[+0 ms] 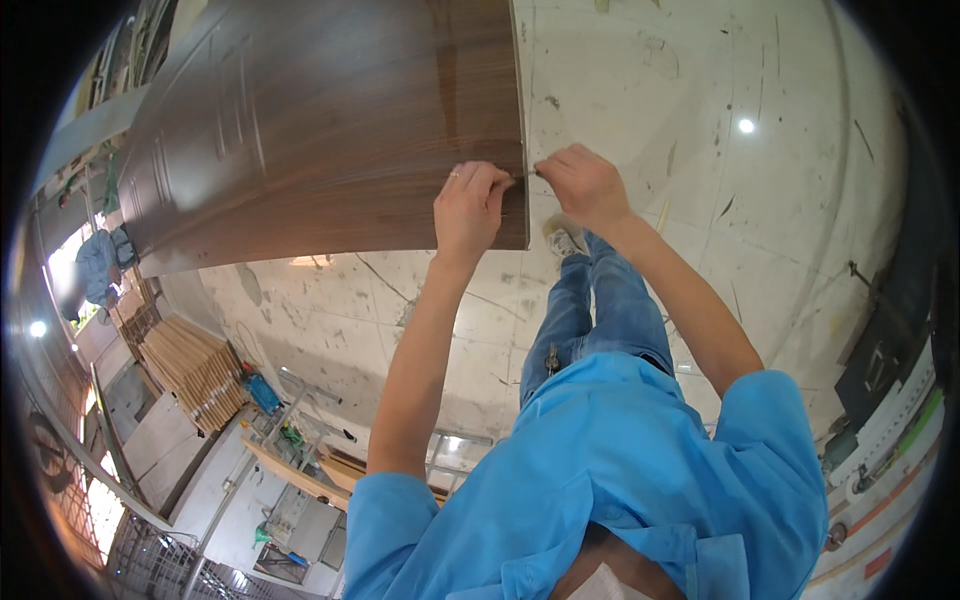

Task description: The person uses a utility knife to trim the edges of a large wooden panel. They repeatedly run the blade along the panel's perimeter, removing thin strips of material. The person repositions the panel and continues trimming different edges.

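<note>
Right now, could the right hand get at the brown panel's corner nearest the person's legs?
Probably yes: the right hand is just beyond the brown panel's right edge, and the left hand is off to one side, leaving that corner visibly free.

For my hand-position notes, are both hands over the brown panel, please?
No, the left hand is over the panel, but the right hand is beyond its edge.

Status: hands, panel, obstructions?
Left hand pinched, over brown panel near its edge. Right hand pinched, just beyond that edge. Anything held: unclear. Shoe near panel's corner.
</note>
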### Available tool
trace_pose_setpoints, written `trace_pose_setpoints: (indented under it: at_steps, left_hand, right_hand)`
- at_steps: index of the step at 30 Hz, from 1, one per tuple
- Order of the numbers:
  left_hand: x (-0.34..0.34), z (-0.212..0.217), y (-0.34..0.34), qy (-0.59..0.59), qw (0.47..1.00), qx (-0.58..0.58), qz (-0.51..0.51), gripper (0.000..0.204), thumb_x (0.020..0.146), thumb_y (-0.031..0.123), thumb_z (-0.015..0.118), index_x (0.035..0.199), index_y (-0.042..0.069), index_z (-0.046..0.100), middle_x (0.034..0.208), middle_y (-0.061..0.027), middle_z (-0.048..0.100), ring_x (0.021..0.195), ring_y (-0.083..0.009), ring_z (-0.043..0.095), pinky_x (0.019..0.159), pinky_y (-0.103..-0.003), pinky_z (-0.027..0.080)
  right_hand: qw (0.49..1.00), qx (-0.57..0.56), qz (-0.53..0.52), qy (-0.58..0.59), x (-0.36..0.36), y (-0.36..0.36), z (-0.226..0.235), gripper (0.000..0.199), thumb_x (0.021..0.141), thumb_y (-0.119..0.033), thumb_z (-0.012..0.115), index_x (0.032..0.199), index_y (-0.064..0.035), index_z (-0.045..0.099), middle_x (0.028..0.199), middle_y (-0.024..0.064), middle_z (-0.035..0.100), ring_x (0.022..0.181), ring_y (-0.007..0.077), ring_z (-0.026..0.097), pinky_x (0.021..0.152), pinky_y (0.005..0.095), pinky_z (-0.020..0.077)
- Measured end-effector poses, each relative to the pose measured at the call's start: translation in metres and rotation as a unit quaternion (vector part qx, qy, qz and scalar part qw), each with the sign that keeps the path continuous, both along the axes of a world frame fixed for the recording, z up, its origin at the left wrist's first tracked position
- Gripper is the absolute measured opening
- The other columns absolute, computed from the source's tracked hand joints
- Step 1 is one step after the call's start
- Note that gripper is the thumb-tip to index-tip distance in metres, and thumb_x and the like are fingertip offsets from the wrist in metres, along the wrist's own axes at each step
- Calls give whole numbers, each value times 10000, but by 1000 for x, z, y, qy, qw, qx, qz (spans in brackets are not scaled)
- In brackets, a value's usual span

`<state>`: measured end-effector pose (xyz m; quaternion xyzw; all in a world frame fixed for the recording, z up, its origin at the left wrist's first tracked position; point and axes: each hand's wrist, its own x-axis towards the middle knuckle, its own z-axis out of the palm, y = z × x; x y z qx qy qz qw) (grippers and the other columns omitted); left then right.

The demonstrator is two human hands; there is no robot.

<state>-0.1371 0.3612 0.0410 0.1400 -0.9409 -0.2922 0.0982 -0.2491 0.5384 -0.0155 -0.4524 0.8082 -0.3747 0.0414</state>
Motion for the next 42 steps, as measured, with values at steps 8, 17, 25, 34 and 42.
trace_pose_setpoints:
  at_steps: [8, 17, 25, 34, 42]
  left_hand:
    - [-6, 0, -6, -7, 1000, 13, 9, 73, 934, 84, 790, 947, 66, 720, 980, -79, 738, 946, -321, 708, 798, -437, 569]
    - [-15, 4, -7, -18, 1000, 6, 6, 98, 952, 108, 796, 952, 38, 727, 959, -101, 756, 889, -326, 719, 779, -433, 563]
    - [-14, 0, -10, 5, 1000, -15, 5, 93, 962, 110, 784, 950, 43, 720, 965, -111, 743, 905, -344, 714, 784, -448, 561]
    - [-7, -5, -12, 30, 999, -10, 13, 99, 962, 113, 789, 945, 39, 725, 963, -102, 733, 935, -334, 697, 812, -435, 554]
    - [4, -3, -6, -1, 1000, -13, -4, 89, 948, 124, 797, 960, 54, 742, 963, -95, 728, 937, -337, 693, 813, -449, 559]
  right_hand:
    - [999, 41, 6, -19, -14, -8, -6, 119, 928, -62, 758, 1038, -104, 778, 959, 28, 744, 903, 264, 693, 755, 386, 598]
    - [999, 25, -24, -30, -11, -8, -10, 139, 919, -74, 711, 1027, -130, 777, 925, 7, 717, 920, 235, 684, 775, 379, 600]
    - [999, 5, -31, 11, -13, -7, -2, 154, 902, -58, 709, 1026, -135, 760, 919, 3, 705, 927, 236, 676, 781, 372, 603]
    - [998, 13, -30, 61, -8, -12, -1, 145, 854, -59, 742, 984, -123, 754, 920, 15, 686, 930, 245, 672, 764, 374, 605]
    - [998, 24, -4, 49, -1, -3, 6, 141, 916, -63, 724, 1043, -102, 771, 899, 39, 685, 895, 257, 668, 758, 375, 589]
